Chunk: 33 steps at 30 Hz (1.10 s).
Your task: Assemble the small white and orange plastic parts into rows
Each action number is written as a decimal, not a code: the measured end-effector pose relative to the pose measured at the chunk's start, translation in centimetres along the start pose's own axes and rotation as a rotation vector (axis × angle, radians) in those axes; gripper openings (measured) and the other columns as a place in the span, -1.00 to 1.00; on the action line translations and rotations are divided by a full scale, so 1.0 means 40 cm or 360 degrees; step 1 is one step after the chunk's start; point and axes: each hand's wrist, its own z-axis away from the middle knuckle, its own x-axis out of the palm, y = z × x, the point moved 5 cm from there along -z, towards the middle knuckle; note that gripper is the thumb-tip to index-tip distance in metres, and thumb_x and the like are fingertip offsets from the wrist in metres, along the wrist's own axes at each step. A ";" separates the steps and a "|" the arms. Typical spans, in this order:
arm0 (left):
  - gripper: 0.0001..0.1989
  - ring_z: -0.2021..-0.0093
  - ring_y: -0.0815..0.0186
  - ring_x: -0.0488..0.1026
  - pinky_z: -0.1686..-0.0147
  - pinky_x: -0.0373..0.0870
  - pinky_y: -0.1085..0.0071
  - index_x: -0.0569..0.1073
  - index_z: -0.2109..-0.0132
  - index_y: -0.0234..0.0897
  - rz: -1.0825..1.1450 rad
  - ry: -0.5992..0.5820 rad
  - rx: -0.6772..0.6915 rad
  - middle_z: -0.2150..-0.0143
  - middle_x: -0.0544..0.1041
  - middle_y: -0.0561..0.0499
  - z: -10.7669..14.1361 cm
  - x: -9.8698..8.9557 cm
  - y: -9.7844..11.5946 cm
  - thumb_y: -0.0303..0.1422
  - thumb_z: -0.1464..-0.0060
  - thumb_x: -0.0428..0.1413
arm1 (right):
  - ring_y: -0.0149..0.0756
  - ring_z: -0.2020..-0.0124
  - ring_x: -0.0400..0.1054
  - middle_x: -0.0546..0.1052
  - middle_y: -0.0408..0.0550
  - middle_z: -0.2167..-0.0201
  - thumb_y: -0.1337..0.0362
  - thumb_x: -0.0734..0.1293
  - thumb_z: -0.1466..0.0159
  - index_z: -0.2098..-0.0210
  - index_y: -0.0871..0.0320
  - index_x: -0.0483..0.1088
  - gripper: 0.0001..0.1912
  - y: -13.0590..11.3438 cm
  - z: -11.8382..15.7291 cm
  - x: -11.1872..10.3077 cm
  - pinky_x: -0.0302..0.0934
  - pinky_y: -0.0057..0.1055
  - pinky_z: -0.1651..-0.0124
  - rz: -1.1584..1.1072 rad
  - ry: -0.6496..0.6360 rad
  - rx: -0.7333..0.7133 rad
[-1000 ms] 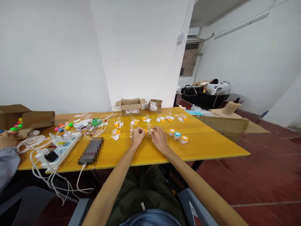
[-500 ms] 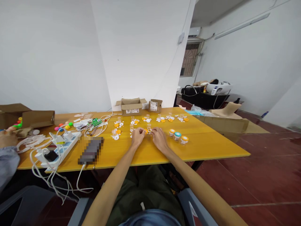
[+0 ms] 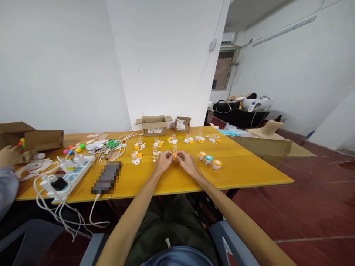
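Note:
My left hand [image 3: 164, 162] and my right hand [image 3: 186, 162] meet over the table, fingertips pinched on a small orange lid [image 3: 175, 156] from either side. Fingers cover part of it. Directly behind it stands a small clear cup [image 3: 175, 148]. To the right are small clear jars, two with orange lids [image 3: 217, 162] and one with a teal lid [image 3: 209, 158]. Left of my hands and behind them lie groups of clear cups, orange lids and white gear-like discs [image 3: 137, 161].
Two cardboard boxes [image 3: 154, 127] stand against the wall. A blurred-out phone-like object [image 3: 107, 178], a white power strip [image 3: 74, 177] with cables and coloured balls [image 3: 78, 149] lie at left. Another person's hand [image 3: 8, 156] is by an open carton [image 3: 46, 139].
My hands have come closer together, and the orange lid is now between both sets of fingertips. At far left the other person's hand has moved up to the carton.

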 end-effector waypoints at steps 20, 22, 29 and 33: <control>-0.71 0.33 0.30 0.52 0.24 0.47 0.38 0.60 0.13 -0.27 0.0008 -0.0258 0.0101 0.35 0.61 0.01 0.001 0.017 -0.013 -0.16 -0.09 0.26 | -0.19 0.34 0.51 0.61 -0.08 0.38 0.22 0.29 -0.20 0.35 0.07 0.44 -0.90 0.007 -0.001 -0.014 0.44 -0.25 0.20 -0.0175 0.0013 0.0180; -0.74 0.30 0.29 0.54 0.21 0.48 0.36 0.60 0.12 -0.27 0.0033 -0.0284 0.0111 0.31 0.63 -0.01 0.002 0.018 -0.011 -0.21 -0.10 0.25 | -0.20 0.37 0.50 0.60 -0.08 0.39 0.18 0.28 -0.22 0.34 0.06 0.43 -0.87 0.011 0.000 -0.015 0.44 -0.27 0.26 -0.0204 0.0021 0.0204; -0.84 0.27 0.30 0.57 0.15 0.52 0.37 0.60 0.17 -0.25 0.0004 -0.0322 0.0096 0.25 0.66 -0.01 0.003 0.025 -0.009 -0.43 -0.05 0.21 | -0.21 0.44 0.45 0.56 -0.10 0.44 0.11 0.23 -0.26 0.35 0.06 0.38 -0.81 0.003 0.003 -0.021 0.41 -0.29 0.35 -0.0210 0.0056 0.0207; -0.86 0.33 0.32 0.56 0.22 0.51 0.40 0.59 0.24 -0.26 -0.0095 -0.0277 0.0104 0.30 0.65 0.01 -0.003 0.026 -0.018 -0.50 -0.02 0.17 | -0.21 0.44 0.45 0.55 -0.10 0.44 0.10 0.23 -0.26 0.33 0.05 0.37 -0.81 -0.008 0.004 -0.032 0.41 -0.29 0.34 -0.0195 0.0105 0.0178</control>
